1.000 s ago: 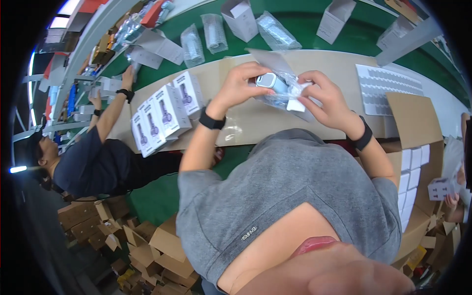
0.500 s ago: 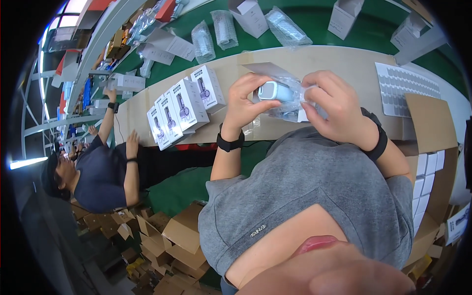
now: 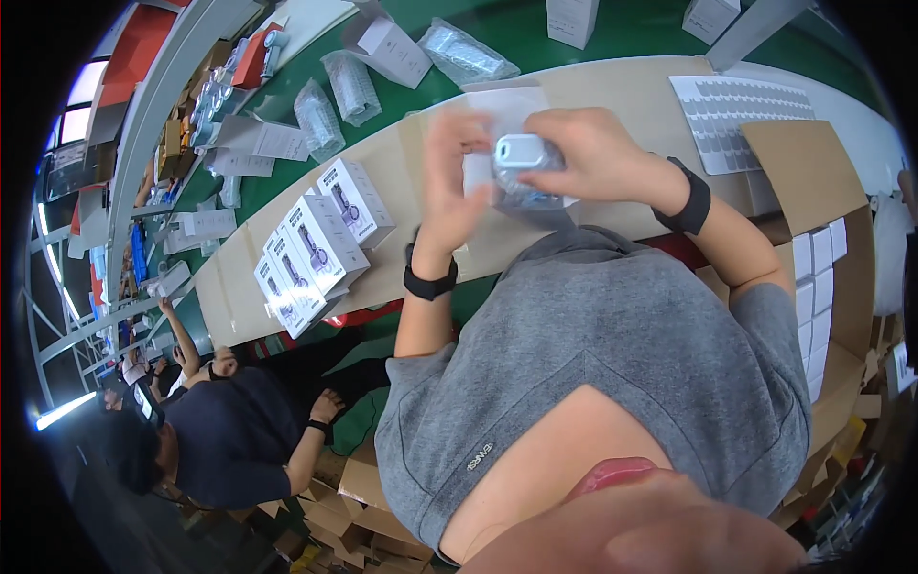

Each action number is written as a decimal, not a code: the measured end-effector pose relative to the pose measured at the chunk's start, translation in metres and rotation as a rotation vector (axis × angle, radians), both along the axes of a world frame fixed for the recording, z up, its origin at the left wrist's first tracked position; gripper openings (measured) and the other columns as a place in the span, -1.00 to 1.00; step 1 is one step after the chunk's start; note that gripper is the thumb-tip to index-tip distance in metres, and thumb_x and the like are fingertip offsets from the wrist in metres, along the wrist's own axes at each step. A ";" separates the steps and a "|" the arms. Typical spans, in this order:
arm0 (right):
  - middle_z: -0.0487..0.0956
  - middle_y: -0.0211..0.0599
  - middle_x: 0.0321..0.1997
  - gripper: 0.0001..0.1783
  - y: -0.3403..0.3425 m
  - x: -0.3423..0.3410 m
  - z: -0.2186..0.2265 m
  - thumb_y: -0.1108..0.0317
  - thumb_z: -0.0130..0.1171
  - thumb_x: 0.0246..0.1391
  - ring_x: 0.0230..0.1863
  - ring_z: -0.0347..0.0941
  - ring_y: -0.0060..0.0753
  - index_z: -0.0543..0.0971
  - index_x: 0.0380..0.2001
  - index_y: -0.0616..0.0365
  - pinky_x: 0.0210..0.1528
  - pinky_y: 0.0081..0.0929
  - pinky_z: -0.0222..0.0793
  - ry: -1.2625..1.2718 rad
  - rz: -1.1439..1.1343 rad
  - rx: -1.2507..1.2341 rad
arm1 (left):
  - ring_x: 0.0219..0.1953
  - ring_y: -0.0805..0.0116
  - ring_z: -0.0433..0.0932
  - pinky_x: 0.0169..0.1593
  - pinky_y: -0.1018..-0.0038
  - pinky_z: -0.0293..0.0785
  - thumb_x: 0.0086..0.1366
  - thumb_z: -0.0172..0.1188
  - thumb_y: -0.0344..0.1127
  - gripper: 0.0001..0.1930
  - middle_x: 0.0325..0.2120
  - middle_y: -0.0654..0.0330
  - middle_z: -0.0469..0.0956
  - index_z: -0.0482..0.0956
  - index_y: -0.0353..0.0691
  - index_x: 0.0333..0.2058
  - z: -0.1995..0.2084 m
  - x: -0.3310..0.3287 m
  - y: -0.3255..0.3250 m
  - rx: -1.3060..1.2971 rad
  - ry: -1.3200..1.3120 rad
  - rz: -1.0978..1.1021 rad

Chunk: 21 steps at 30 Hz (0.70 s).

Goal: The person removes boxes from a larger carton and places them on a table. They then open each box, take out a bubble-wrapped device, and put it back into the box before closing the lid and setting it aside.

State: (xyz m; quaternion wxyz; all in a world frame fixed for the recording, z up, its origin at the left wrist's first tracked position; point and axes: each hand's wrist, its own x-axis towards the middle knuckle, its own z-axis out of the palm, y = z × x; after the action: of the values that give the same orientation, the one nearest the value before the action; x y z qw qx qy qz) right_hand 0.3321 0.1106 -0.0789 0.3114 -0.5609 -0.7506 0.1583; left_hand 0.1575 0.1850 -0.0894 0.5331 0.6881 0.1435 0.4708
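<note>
Above the near edge of the work table, my right hand [image 3: 593, 153] grips a light-blue device [image 3: 521, 151] with a rounded rectangular end. Clear bubble wrap [image 3: 526, 194] surrounds its lower part. My left hand [image 3: 453, 182] is just left of the device, blurred by motion, its fingers and thumb apart with nothing visible between them. Behind and below the device is a white carton [image 3: 507, 99] with its flap raised; my hands and the device hide most of it. I cannot tell whether the device is inside the carton or in front of it.
Several printed white boxes [image 3: 320, 251] lie left on the table. Bubble-wrapped devices [image 3: 352, 89] and white cartons rest on the green surface beyond. A sticker sheet [image 3: 741, 120] and a cardboard box [image 3: 813, 177] holding small white boxes are at right. A co-worker [image 3: 239, 430] is at left.
My left hand has let go of the device and moved left. My right hand has moved from the bubble wrap onto the device. The view has shifted, and the co-worker has changed posture.
</note>
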 end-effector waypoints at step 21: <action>0.53 -0.33 -0.25 -0.61 -0.012 0.014 0.023 0.34 0.22 -0.05 -0.28 0.45 -0.51 0.46 -0.15 0.32 -0.24 -0.58 0.36 0.211 -0.202 0.285 | 0.04 0.23 0.33 0.10 0.39 0.23 -0.06 0.33 -0.26 -0.22 -0.03 0.01 0.34 0.14 -0.33 0.11 -0.062 0.010 0.005 -0.261 0.376 -0.353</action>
State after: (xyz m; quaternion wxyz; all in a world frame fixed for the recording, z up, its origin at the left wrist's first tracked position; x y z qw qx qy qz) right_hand 0.3460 0.0991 -0.0562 0.4790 -0.5639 -0.6684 0.0761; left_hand 0.1676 0.1900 -0.1513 0.6550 0.7033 0.1770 0.2123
